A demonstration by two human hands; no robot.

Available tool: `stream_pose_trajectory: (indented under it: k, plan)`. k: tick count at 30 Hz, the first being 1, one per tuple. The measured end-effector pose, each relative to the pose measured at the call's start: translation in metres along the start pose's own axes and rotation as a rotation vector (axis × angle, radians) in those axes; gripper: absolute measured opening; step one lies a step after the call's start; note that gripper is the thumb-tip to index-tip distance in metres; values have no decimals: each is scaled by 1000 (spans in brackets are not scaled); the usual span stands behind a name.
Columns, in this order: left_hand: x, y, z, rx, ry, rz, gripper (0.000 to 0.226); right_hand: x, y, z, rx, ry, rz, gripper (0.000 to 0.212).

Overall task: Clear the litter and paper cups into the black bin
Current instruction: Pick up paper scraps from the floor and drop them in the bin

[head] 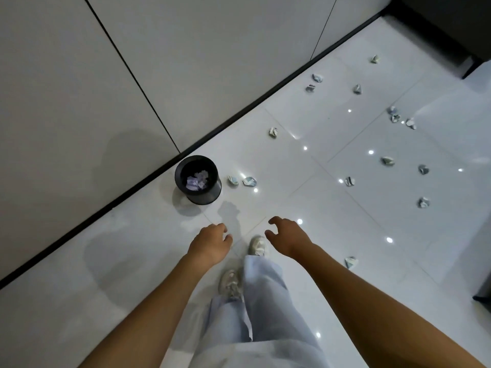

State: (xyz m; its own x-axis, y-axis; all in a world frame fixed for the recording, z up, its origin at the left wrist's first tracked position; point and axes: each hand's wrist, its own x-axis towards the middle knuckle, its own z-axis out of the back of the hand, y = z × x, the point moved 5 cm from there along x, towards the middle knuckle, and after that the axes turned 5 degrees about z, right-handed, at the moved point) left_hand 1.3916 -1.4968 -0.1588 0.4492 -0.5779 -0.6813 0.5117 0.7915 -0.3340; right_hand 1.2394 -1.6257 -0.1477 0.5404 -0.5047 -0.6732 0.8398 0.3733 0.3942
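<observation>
A glossy white tiled floor [332,160] fills most of the view, meeting a pale panelled wall [79,75] along a dark skirting strip [239,115]. The person's legs in light blue trousers [260,314] and pale trainers [257,245] stand on the tiles on the near side of the black bin [198,179].

The black bin stands upright on the floor just beside the skirting strip, its mouth open to the camera, with several crumpled papers [196,180] lying in its bottom.

The left hand [210,243] hangs in the air on the near side of the bin, palm down, its fingers loosely curled and holding nothing. The right hand [285,237] hangs a little further to the right of the bin, its fingers spread apart and bent, also holding nothing. Neither hand touches the bin or any litter.

Two crumpled scraps [243,180] lie on the tiles just to the right of the bin, close together. One scrap [273,132] lies beyond the bin, near the skirting strip. Many more scraps [398,118] are scattered well away from the bin, to its right and beyond it, across the open tiles. One further scrap [350,262] lies to the right of the bin and nearer the camera, beside the right forearm. Whether any of the scraps are paper cups cannot be told.
</observation>
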Motion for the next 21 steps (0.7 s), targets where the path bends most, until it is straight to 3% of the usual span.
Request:
stream_pose_trajectory:
  k: [11,21]
  plan:
    - [116,-34,12,-103,-58,98,34,136,-23,54,61,-20,32,44]
    - [224,-14,-38,-243,-24,151,35,256,-34,5,136,26,11,47]
